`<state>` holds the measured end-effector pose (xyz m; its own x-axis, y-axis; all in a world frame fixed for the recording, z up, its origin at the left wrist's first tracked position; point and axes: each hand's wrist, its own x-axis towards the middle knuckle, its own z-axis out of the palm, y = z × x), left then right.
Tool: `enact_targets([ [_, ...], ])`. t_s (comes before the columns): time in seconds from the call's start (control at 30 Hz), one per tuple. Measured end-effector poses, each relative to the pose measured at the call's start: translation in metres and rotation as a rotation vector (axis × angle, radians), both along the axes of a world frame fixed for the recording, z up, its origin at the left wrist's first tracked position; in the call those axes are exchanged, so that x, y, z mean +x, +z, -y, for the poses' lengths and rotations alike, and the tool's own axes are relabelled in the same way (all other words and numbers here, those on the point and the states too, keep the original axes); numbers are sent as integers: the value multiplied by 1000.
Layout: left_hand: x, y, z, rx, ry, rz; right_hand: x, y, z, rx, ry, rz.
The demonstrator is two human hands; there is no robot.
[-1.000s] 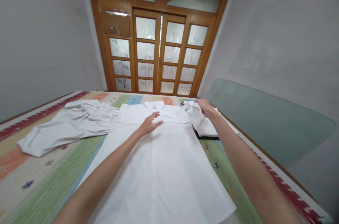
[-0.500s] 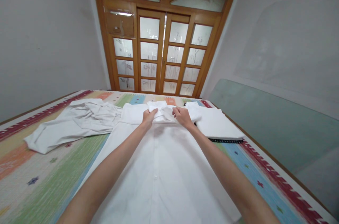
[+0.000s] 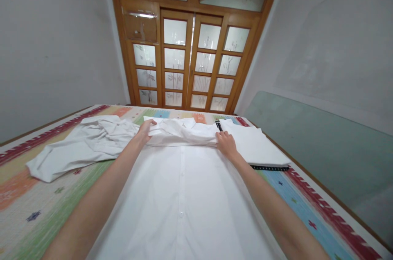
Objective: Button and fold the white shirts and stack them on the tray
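A white button-front shirt (image 3: 181, 194) lies spread in front of me, its button strip running down the middle. Its far end is folded over into a band, with the collar at the far edge. My left hand (image 3: 146, 130) grips the left end of this band, fingers closed on the cloth. At the band's right end, my right hand (image 3: 226, 142) is closed on the fabric, its fingertips partly hidden in the folds.
A crumpled white garment (image 3: 82, 145) lies to the left. On the right is a stack of folded white clothes (image 3: 254, 145) with a black trimmed edge below. A striped, patterned cloth (image 3: 46, 206) covers the surface. Wooden glazed doors (image 3: 190, 59) stand beyond, and a pale green panel (image 3: 307, 137) is at right.
My hands have moved apart from near the collar, the left going left and the right going right and slightly closer. Both now hold the ends of the folded band.
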<state>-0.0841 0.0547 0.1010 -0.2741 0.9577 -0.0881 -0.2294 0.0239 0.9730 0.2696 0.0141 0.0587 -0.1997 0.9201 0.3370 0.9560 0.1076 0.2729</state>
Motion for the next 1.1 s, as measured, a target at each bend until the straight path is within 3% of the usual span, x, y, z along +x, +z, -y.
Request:
enact_targets([
  [0.17,-15,-6,-4,-160,-33,-266,9,-11,-7,42,-6,92],
  [0.33,-24,-20,-7,-252,65,-593,26,-15,-11,-60,169,166],
  [0.47,-18,-37,-1,-239,93,-960,29,-11,-18,-155,220,131],
  [0.53,-11,-47,5,-201,92,-1212,24,-6,-25,-200,235,64],
  [0.6,-4,-57,12,-141,124,-1337,15,0,-37,-236,263,-43],
  [0.7,4,-73,20,-17,219,-1361,0,7,-59,-200,296,-167],
  [0.83,5,-90,20,149,291,-1335,-13,11,-91,-267,185,-86],
  [0.93,1,-96,18,247,379,-1242,-13,11,-110,-378,103,-17],
  [1.1,-3,-98,15,411,496,-1169,-8,14,-126,-481,101,80],
])
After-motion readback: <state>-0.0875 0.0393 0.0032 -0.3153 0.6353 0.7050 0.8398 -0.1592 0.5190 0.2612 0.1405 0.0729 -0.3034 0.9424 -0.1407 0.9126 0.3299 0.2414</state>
